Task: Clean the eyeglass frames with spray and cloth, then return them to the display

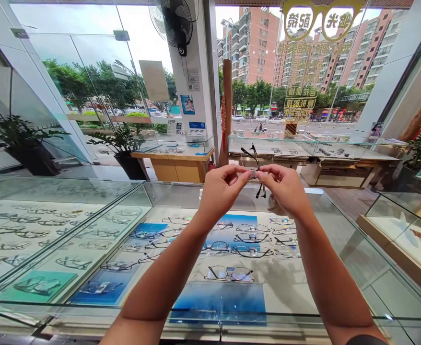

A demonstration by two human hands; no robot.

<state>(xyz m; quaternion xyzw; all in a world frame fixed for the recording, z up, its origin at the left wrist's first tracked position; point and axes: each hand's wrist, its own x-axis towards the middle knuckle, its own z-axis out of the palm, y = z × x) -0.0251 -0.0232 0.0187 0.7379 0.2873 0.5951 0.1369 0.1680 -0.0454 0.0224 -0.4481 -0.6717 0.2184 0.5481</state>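
Note:
Raised above the glass counter, my left hand (223, 188) and my right hand (281, 188) meet at a pair of eyeglasses (256, 159). Both hands are closed, thumb and fingertips pinching it from either side. Its dark temples stick up above the fingers, and dark tips show below them. Fingers hide much of the frame and lenses. Under my hands, inside the glass display case (146, 203), several eyeglasses lie in rows. Closest to me among them is a thin-rimmed pair (230, 273), behind a blue card (217, 302).
On the left, another glass case section holds more eyeglasses (32, 235) and a green card (34, 286). A lower display case (412, 230) stands at right. Across the aisle are a wooden cabinet (178, 167), potted plants (127, 148) and a window-side display (275, 143). A fan (172, 21) hangs on a pillar.

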